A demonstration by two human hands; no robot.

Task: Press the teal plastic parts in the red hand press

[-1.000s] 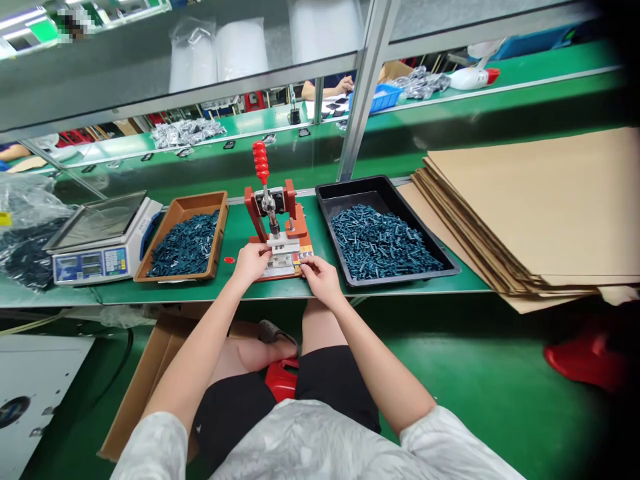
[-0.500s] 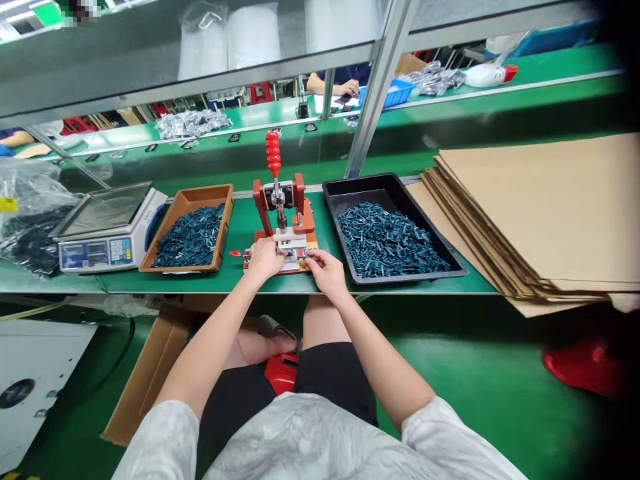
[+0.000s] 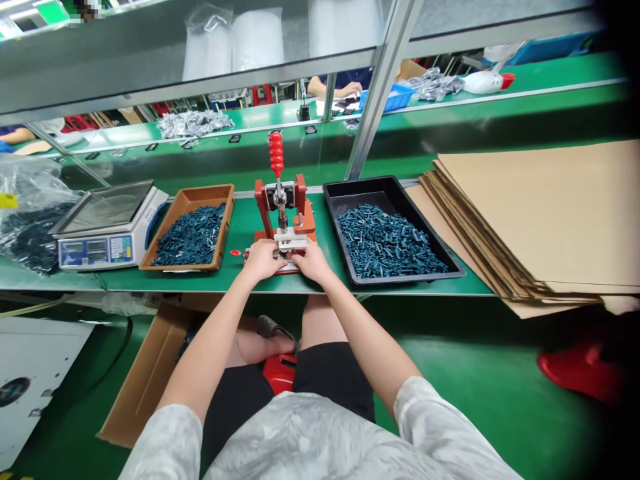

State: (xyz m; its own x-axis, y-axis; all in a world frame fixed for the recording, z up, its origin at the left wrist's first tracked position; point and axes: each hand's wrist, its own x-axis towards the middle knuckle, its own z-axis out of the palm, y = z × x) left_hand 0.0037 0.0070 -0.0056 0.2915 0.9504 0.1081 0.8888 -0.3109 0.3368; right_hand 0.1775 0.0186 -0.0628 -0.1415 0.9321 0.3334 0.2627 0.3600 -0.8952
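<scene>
near the front edge of the green counter [image 3: 243, 220] stands a red-framed metal toggle press [image 3: 283, 217], probably heavy and stiff, best gripped by its ribbed red handle [image 3: 276, 155], with bare left hand [image 3: 261, 260] and bare right hand [image 3: 313, 261] close together at its base, any hold indiscernible.

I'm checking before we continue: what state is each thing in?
Left grip: at the press, hold unclear
Right grip: at the press, hold unclear
Press handle: upright
Brown tray: partly filled with pieces
Black tray: partly filled with pieces
Scale: readout illegible
Cardboard sheets: stacked
Cardboard box: open
</scene>
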